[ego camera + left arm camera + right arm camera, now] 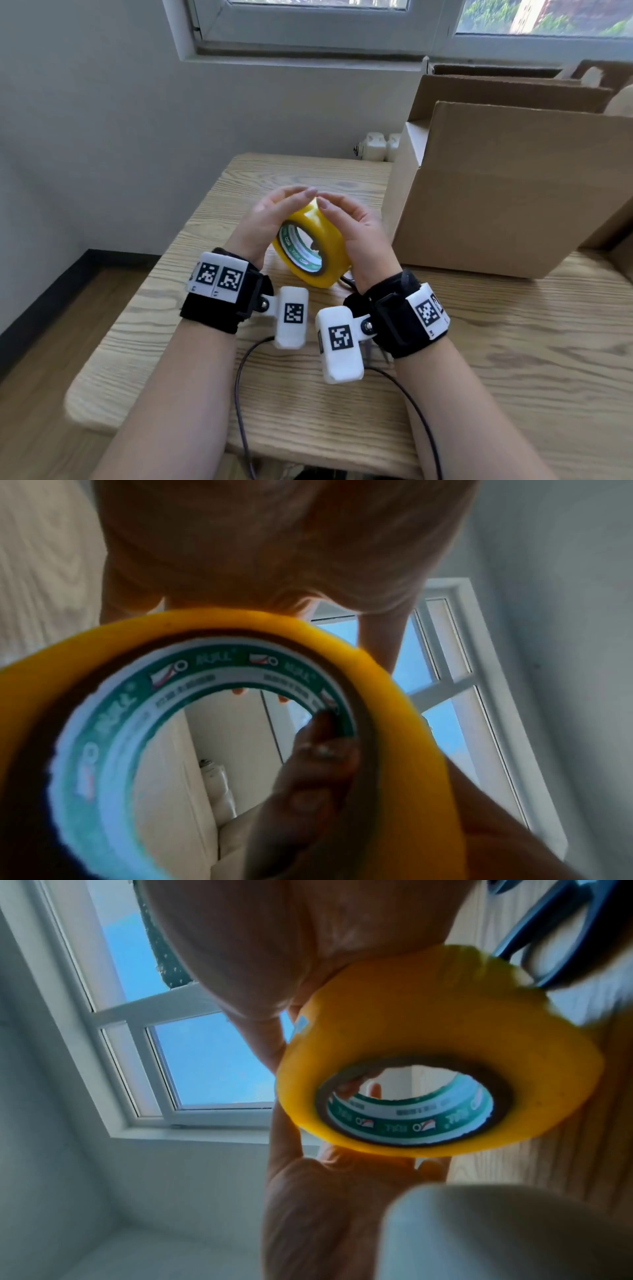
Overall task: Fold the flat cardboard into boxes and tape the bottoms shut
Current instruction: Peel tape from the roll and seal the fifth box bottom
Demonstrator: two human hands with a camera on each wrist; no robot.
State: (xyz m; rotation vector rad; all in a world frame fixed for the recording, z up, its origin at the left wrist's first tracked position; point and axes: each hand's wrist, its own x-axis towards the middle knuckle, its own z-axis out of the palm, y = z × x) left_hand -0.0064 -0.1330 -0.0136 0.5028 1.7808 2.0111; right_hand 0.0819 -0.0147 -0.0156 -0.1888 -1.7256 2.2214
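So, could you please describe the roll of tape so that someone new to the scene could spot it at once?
Start at the wooden table under the window, left of the big cardboard box. Above its middle, the left hand and right hand cup the tape roll between them. It is the only bright yellow thing there, a thick ring with a green-and-white printed core.

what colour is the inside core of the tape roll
Green and white with printed logos on the tape roll core; clearest in the left wrist view.

Wood table [513,342], cardboard box [513,192], cables [239,394], maybe scissors [548,934]
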